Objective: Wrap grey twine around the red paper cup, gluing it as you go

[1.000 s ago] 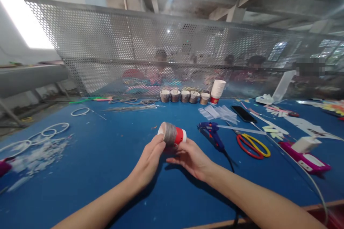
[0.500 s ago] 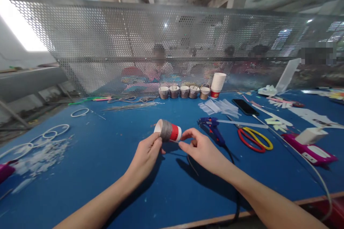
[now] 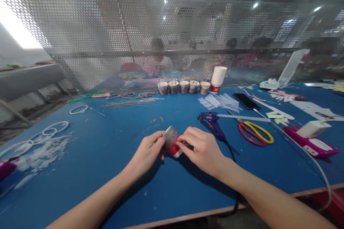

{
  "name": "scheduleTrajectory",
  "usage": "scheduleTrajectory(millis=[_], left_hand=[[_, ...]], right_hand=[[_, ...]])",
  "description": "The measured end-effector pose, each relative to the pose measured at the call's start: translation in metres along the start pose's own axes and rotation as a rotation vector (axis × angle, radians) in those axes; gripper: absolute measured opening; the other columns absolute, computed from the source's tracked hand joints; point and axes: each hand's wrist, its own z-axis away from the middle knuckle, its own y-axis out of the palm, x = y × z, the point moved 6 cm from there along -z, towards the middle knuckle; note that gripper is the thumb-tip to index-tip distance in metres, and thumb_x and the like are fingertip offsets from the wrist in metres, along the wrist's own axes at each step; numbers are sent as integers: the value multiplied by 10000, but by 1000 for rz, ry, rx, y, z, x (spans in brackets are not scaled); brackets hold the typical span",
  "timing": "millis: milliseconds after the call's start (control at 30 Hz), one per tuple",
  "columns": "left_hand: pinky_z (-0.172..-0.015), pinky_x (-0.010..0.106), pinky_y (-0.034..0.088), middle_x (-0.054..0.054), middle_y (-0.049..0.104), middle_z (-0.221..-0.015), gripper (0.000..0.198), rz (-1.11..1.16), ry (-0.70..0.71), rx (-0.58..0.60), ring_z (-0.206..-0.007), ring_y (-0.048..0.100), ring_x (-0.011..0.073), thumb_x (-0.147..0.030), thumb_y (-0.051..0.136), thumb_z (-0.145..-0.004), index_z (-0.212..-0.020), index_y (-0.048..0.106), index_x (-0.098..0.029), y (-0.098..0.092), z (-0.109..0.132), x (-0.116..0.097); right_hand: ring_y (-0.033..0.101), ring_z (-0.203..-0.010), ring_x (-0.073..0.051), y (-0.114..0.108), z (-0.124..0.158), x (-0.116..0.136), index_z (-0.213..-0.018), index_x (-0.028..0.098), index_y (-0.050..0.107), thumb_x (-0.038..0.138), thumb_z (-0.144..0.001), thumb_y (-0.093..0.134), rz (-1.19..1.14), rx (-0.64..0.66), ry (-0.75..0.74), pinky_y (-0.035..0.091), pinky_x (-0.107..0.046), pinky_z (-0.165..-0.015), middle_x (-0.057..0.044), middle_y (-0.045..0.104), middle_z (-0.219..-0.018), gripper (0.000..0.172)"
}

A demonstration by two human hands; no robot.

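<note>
A red-and-white paper cup [image 3: 175, 149] is tilted above the blue table, its upper part wound with grey cord [image 3: 171, 136]. My left hand [image 3: 150, 148] grips the cup at its wound end, thumb on the near side. Against the red part of the cup, my right hand [image 3: 200, 146] has thumb and forefinger pinched together on the cord, whose loose strand is hidden by the fingers. A blue glue gun [image 3: 213, 120] lies just beyond my right hand.
Several grey-wrapped cups [image 3: 184, 87] line the back beside a stack of paper cups [image 3: 219, 77]. Rightward lie clear strips [image 3: 221, 102], a phone [image 3: 245, 101], scissors [image 3: 255, 133] and a magenta power strip [image 3: 309, 143]. White rings [image 3: 49, 132] and scraps are at left; a perforated metal screen [image 3: 113, 43] stands behind.
The cup has turned so its base now points down toward me. My right hand has moved in from beside the base onto the cup's side. The dangling cord end is out of sight.
</note>
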Motion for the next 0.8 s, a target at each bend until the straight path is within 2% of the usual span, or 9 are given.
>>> scheduleTrajectory(millis=[233,400,800], left_hand=[[-512,223,432,-13,601,-672,220,47,8,52,-513,516,107,-195,517,-721,-889,648,-141,5,0,1],[-509,220,425,-23,594,-661,222,16,11,41,-534,524,111,-205,592,-689,-902,625,-152,5,-2,5],[-527,216,392,-48,517,-628,65,34,49,20,-556,493,103,-204,573,-710,-756,552,-163,2,-1,6]], right_hand=[[568,-681,-161,1,0,-4,-757,188,632,201,-903,498,-24,23,74,396,-268,-618,-44,621,-732,198],[557,-656,-155,0,0,-6,-736,189,621,189,-870,524,-67,-1,119,383,-264,-593,-32,608,-713,165],[569,-662,-146,0,-1,-6,-736,192,620,199,-866,537,-121,-18,135,405,-259,-610,-24,617,-718,155]])
